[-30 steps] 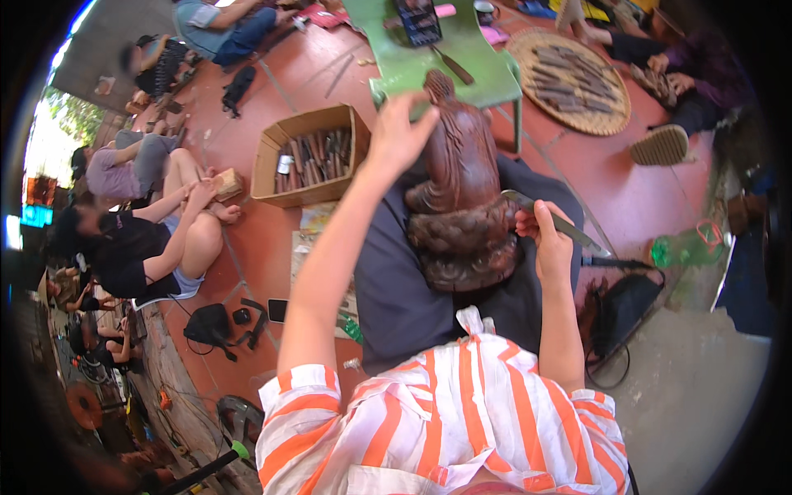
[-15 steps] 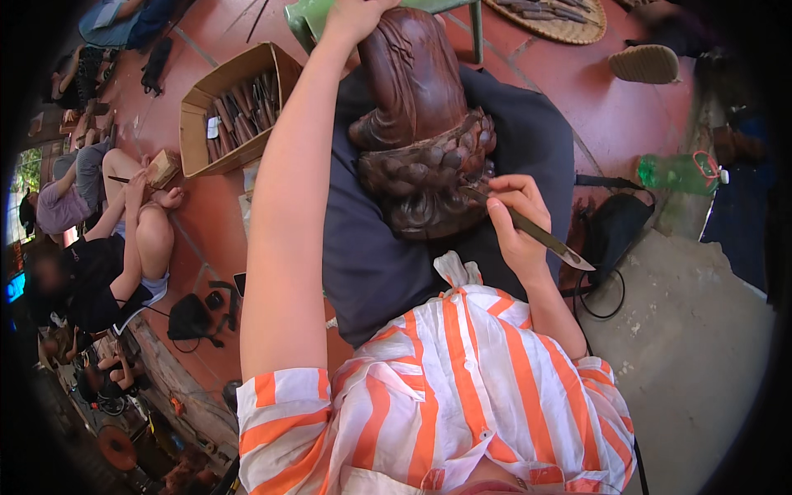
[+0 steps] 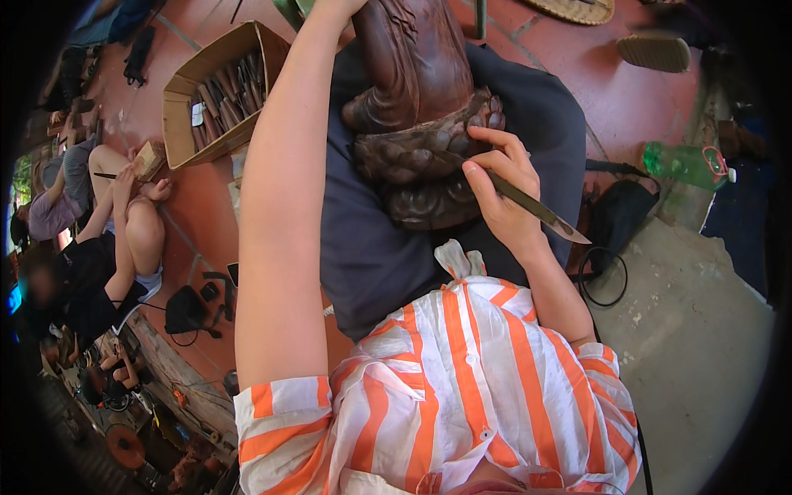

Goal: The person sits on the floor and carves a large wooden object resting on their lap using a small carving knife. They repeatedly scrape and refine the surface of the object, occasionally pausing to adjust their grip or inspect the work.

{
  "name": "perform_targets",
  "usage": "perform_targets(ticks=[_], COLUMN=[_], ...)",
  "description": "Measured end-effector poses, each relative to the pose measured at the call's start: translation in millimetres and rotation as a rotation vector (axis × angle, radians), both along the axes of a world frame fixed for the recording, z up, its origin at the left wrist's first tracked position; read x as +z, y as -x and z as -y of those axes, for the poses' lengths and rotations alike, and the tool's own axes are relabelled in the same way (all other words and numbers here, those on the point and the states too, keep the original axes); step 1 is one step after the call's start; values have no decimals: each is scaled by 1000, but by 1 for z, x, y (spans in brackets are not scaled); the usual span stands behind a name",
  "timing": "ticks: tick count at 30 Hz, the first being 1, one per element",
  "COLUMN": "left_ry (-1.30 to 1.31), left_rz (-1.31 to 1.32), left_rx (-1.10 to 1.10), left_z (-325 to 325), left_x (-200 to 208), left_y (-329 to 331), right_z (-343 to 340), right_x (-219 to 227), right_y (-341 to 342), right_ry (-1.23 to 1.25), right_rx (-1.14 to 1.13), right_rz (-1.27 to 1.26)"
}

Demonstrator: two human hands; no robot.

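A dark brown carved wooden statue (image 3: 417, 70) leans across my lap, its petalled base (image 3: 396, 157) nearest me and its top cut off by the upper edge. My right hand (image 3: 507, 177) is closed in a pen-like grip round a slim carving knife (image 3: 536, 209). One thin end of the knife meets the petals; the pointed blade at the other end sticks out past my palm, toward the lower right. My left arm reaches up along the statue's left side. Of my left hand (image 3: 351, 5) only the wrist part shows beside the statue; its fingers are out of view.
A cardboard box (image 3: 188, 124) of wooden-handled tools stands on the red tiles at left. Beyond it a seated person (image 3: 107, 239) works on a small wooden block (image 3: 148, 161). At right lie a green bottle (image 3: 681, 167) and a black bag (image 3: 620, 214). A green stool (image 3: 289, 12) stands ahead.
My right hand and the knife have moved up the petalled base, the tip shifting up and left. The view has tilted, pushing the statue's top and my left hand toward the upper edge.
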State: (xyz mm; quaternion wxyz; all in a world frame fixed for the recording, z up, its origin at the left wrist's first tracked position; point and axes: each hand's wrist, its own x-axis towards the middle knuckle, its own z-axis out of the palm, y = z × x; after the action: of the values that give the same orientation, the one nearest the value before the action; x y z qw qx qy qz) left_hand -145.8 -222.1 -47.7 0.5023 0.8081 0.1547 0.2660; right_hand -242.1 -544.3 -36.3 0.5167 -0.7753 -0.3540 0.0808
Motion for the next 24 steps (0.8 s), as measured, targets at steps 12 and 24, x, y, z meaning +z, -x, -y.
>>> perform_targets(ticks=[12, 24], left_ry=[52, -43], left_rz=[5, -64], left_rx=[5, 41], left_z=[19, 5], left_x=[17, 8], left_y=[10, 2], right_z=[-2, 1], right_x=[4, 13], right_y=[0, -13], right_ry=[1, 62], right_rx=[35, 162], right_rz=[120, 133])
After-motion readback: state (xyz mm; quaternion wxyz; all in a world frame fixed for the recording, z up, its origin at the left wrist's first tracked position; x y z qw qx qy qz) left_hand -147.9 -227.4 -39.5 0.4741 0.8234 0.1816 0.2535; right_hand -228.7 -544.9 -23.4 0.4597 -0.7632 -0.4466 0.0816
